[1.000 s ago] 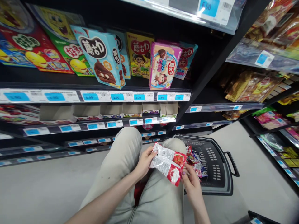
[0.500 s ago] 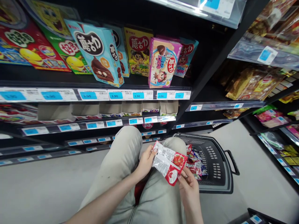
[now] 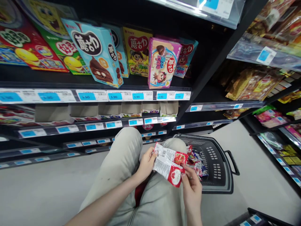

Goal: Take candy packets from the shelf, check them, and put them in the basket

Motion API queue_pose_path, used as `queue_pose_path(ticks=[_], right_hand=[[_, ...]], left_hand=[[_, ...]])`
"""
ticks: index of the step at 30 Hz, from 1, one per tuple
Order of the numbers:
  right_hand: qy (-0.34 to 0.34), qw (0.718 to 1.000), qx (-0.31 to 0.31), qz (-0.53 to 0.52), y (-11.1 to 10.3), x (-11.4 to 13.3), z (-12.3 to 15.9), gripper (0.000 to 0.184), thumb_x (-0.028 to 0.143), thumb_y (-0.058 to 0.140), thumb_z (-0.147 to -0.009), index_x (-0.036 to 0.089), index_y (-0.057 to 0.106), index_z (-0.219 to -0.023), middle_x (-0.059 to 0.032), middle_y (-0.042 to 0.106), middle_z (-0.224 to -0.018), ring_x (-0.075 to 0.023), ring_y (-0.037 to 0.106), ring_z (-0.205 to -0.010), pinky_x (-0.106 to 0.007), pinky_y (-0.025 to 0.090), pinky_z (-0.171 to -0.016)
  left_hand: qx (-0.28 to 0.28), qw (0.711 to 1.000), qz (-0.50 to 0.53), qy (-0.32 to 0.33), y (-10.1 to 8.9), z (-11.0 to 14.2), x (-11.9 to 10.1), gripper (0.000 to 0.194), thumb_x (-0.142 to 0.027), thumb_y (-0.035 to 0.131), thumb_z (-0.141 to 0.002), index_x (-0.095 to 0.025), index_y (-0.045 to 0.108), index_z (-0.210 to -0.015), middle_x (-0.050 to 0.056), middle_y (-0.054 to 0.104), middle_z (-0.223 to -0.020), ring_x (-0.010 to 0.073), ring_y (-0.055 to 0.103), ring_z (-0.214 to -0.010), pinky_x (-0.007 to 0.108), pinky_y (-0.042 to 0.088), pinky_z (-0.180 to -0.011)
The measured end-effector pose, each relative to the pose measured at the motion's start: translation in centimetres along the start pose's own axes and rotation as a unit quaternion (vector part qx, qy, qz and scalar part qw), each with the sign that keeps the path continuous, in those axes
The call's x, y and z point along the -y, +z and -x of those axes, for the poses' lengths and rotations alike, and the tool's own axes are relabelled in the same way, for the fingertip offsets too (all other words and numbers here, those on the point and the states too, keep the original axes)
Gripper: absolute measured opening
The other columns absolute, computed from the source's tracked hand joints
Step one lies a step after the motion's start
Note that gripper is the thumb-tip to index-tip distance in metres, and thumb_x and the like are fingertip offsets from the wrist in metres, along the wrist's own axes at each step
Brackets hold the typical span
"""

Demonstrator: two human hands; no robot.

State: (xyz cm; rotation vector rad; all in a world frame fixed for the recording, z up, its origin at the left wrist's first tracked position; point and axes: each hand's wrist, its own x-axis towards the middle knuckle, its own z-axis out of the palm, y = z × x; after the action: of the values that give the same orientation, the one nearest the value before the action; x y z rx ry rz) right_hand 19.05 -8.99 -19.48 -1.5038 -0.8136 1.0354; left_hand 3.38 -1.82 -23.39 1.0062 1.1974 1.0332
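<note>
A red and silver candy packet [image 3: 167, 164] lies across both hands above my knees, its printed back facing up. My left hand [image 3: 146, 164] pinches its left end, thumb on top. At the right end, my right hand [image 3: 191, 181] grips the lower corner between thumb and fingers. Strawberry pictures and a white oval logo show on the red end. Just beyond my right knee stands a dark grey shopping basket [image 3: 217, 185], with several colourful packets [image 3: 196, 161] lying inside it.
A shelf ahead holds a blue snack box [image 3: 94, 51], a pink snack box [image 3: 163, 62] and other boxes. Below it are open cardboard display trays [image 3: 131, 109]. Bagged snacks [image 3: 254, 83] fill the right-hand shelves. Price labels [image 3: 141, 95] line the shelf edges.
The packet's right end has creased and turned slightly between my hands, and my right fingers have shifted up along its edge. The view has moved a little.
</note>
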Motion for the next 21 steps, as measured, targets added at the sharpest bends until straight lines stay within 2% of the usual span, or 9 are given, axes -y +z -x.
queue_pose_path(ticks=[4,6,8,10,13,17,21], right_hand=[[0.012,0.999,-0.040,-0.024,0.1,-0.5,-0.3,0.020,0.035,0.061,-0.069,0.017,0.059,-0.077,-0.0032,0.064,-0.072,-0.0166,0.058,-0.064,-0.026,0.046,-0.057],[0.019,0.998,-0.042,-0.050,0.1,-0.8,-0.4,0.022,0.034,0.063,-0.068,0.019,0.058,-0.083,0.0002,0.061,-0.065,-0.0140,0.055,-0.056,-0.023,0.043,-0.051],[0.033,0.996,-0.030,-0.077,0.0,-0.9,-0.6,0.033,0.033,0.063,-0.067,0.021,0.054,-0.096,0.0025,0.059,-0.062,-0.0126,0.053,-0.052,-0.023,0.042,-0.050],[0.056,0.994,-0.026,-0.093,-0.1,-1.0,-0.7,0.039,0.034,0.064,-0.066,0.020,0.053,-0.101,0.0016,0.061,-0.065,-0.0133,0.054,-0.054,-0.024,0.043,-0.052],[0.082,0.990,-0.042,-0.105,-0.1,-1.1,-0.8,0.031,0.034,0.067,-0.062,0.017,0.059,-0.086,-0.0014,0.063,-0.071,-0.0152,0.056,-0.060,-0.026,0.045,-0.055],[0.098,0.975,-0.087,-0.177,0.6,-1.2,-0.7,0.022,0.030,0.070,-0.058,0.020,0.056,-0.073,0.0022,0.062,-0.069,-0.0129,0.056,-0.058,-0.023,0.045,-0.054],[0.083,0.975,-0.114,-0.170,1.2,-1.3,-0.4,0.022,0.035,0.064,-0.064,0.019,0.055,-0.077,-0.0006,0.063,-0.074,-0.0151,0.058,-0.063,-0.026,0.047,-0.057]], left_hand=[[-0.010,0.998,-0.049,0.049,-0.2,0.2,-0.1,0.024,-0.039,0.042,-0.081,-0.016,0.048,-0.073,-0.002,0.049,-0.061,0.0102,0.045,-0.055,0.020,0.035,-0.052],[-0.013,0.996,-0.063,0.057,-0.3,0.3,-0.1,0.024,-0.038,0.041,-0.082,-0.017,0.048,-0.073,-0.002,0.048,-0.060,0.0104,0.044,-0.056,0.020,0.034,-0.053],[-0.016,0.995,-0.076,0.062,-0.4,0.3,0.0,0.023,-0.037,0.041,-0.082,-0.017,0.047,-0.073,-0.003,0.048,-0.060,0.0103,0.043,-0.055,0.020,0.033,-0.053],[-0.019,0.994,-0.083,0.065,-0.4,0.3,0.0,0.023,-0.037,0.040,-0.082,-0.017,0.047,-0.072,-0.003,0.048,-0.059,0.0104,0.043,-0.055,0.020,0.033,-0.052],[-0.030,0.994,-0.085,0.064,-0.4,0.4,0.0,0.022,-0.036,0.041,-0.081,-0.017,0.048,-0.073,-0.002,0.049,-0.059,0.0107,0.044,-0.054,0.020,0.032,-0.051],[-0.034,0.991,-0.109,0.070,-0.3,0.7,0.2,0.020,-0.035,0.042,-0.081,-0.018,0.049,-0.072,-0.003,0.049,-0.058,0.0106,0.043,-0.053,0.020,0.031,-0.052],[-0.041,0.987,-0.137,0.077,-0.2,0.8,0.1,0.021,-0.034,0.039,-0.083,-0.018,0.047,-0.073,-0.003,0.047,-0.058,0.0102,0.042,-0.052,0.021,0.030,-0.051]])
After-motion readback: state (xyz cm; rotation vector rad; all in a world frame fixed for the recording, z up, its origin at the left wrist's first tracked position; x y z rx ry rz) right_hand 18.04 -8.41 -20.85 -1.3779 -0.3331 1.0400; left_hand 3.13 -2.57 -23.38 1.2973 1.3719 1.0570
